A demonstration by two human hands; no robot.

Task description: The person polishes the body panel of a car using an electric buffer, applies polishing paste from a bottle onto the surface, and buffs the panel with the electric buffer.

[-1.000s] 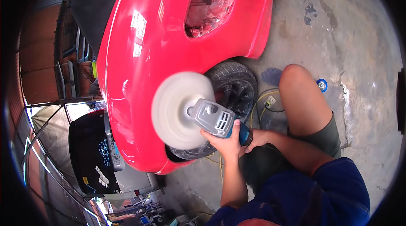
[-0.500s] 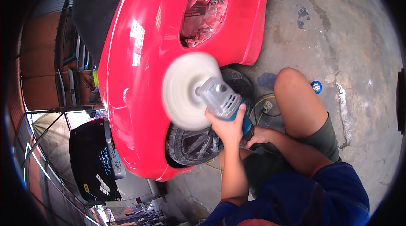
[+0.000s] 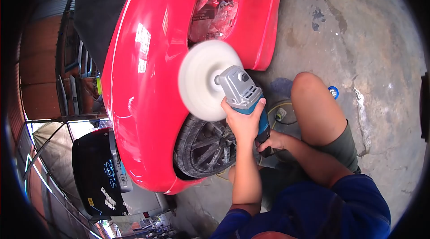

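A teal and grey power polisher [image 3: 244, 87] lies across the middle of the head view. Its round white buffing pad [image 3: 197, 82] is blurred as if spinning and overlaps the red fender [image 3: 156, 87] above the wheel arch; contact cannot be confirmed. My left hand [image 3: 244, 120] is closed around the polisher's body just behind the metal head, thumb along its side. At the rear, my right hand [image 3: 273, 141] grips the dark handle end. Below the pad shows the wheel [image 3: 208, 147] with its dusty black tire and dark spokes.
Crumpled plastic covers an opening [image 3: 215, 15] in the red panel. A yellow cord and white plug [image 3: 281, 113] lie on the concrete floor [image 3: 380, 82], near a small blue round object [image 3: 333, 92]. A dark vehicle [image 3: 96, 172] stands behind the car.
Both hands have moved the polisher up and slightly right in the view. The pad now sits higher on the fender, and more of the wheel shows.
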